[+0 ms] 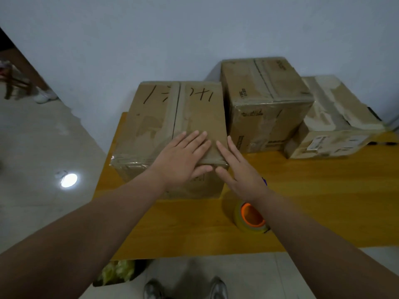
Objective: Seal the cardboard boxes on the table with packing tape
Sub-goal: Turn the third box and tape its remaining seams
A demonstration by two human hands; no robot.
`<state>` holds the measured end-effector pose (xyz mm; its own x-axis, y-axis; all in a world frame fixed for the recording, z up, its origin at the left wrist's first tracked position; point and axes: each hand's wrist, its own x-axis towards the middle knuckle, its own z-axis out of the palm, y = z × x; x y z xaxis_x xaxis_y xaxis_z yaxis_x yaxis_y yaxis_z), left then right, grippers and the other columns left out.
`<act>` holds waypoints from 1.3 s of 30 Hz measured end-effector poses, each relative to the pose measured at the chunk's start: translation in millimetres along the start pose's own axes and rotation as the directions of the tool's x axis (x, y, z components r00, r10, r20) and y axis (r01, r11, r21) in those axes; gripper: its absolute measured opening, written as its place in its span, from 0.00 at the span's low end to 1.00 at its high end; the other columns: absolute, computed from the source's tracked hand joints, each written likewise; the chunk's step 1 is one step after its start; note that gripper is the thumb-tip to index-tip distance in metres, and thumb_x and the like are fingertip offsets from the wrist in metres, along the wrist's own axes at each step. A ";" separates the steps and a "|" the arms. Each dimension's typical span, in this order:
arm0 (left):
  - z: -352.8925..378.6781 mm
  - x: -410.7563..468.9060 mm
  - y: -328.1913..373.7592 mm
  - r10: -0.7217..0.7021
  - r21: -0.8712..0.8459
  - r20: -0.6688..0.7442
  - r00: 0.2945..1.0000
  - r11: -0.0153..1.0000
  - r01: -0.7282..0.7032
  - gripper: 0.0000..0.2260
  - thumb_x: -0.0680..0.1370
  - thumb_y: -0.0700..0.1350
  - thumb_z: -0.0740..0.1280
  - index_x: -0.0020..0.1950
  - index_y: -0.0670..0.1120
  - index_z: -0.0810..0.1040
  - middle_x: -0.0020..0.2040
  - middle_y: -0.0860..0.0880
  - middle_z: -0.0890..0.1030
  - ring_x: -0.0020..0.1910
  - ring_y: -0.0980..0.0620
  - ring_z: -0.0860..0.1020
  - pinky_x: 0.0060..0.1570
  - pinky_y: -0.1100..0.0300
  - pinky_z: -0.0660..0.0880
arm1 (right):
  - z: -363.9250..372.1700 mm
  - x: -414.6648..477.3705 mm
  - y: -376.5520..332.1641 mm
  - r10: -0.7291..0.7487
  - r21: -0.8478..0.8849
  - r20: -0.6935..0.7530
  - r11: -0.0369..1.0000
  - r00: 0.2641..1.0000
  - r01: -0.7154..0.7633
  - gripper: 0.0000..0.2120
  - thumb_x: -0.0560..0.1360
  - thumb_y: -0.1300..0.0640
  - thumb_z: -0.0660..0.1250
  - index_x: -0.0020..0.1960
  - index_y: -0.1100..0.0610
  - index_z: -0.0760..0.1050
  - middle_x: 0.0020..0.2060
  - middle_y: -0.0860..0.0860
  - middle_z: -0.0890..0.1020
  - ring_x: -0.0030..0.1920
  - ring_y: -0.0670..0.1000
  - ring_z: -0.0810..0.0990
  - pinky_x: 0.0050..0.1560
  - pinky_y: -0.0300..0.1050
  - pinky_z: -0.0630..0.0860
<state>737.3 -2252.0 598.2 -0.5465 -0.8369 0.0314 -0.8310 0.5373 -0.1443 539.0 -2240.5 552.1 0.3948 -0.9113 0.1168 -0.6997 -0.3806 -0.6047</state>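
Observation:
A large cardboard box (155, 117) with black handwriting on its closed top flaps stands at the left end of the yellow wooden table (313, 201). My left hand (183, 160) lies flat on the box's near right corner, fingers straight. My right hand (239, 169) presses with straight fingers against that same corner and the box's right side. A roll of clear packing tape with an orange core (251, 216) lies on the table under my right wrist. Clear tape shows along the box's near left edge.
Two more cardboard boxes, one tall (263, 104) and one low (336, 121), stand against the wall at the back right. A bin with green stuff (118, 271) sits on the floor under the table's near edge. Another person's feet (45, 94) are at far left.

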 end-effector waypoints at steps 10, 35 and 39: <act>10.0 24.0 24.1 -0.061 0.079 0.069 0.996 0.995 0.055 0.30 0.82 0.59 0.44 0.77 0.42 0.40 0.78 0.44 0.43 0.77 0.49 0.43 0.75 0.52 0.41 | 26.2 31.9 -25.3 0.513 0.553 -0.090 0.738 0.854 -0.386 0.27 0.82 0.41 0.48 0.78 0.50 0.55 0.75 0.49 0.62 0.75 0.51 0.59 0.74 0.56 0.57; 28.5 -115.2 -130.6 -0.178 -0.100 0.005 0.984 0.979 0.177 0.26 0.80 0.57 0.49 0.77 0.50 0.56 0.77 0.49 0.57 0.77 0.48 0.52 0.74 0.53 0.44 | 53.8 27.2 -133.0 0.766 0.635 -0.469 0.639 0.440 -0.435 0.36 0.79 0.53 0.64 0.79 0.52 0.47 0.77 0.53 0.52 0.77 0.54 0.50 0.74 0.54 0.53; 27.5 -125.8 -126.2 -0.094 -0.129 -0.028 0.995 0.988 0.090 0.26 0.79 0.59 0.51 0.71 0.46 0.69 0.71 0.46 0.70 0.72 0.45 0.64 0.71 0.51 0.53 | 90.2 25.8 -164.8 0.845 0.770 -0.204 0.451 0.495 -0.452 0.43 0.78 0.46 0.65 0.78 0.50 0.37 0.78 0.51 0.43 0.77 0.56 0.46 0.74 0.56 0.54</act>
<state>913.8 -2217.5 585.3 -0.4686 -0.8804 0.0723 -0.8831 0.4691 -0.0122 718.2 -2187.1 583.7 -0.5170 -0.8045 -0.2924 -0.0356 0.3615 -0.9317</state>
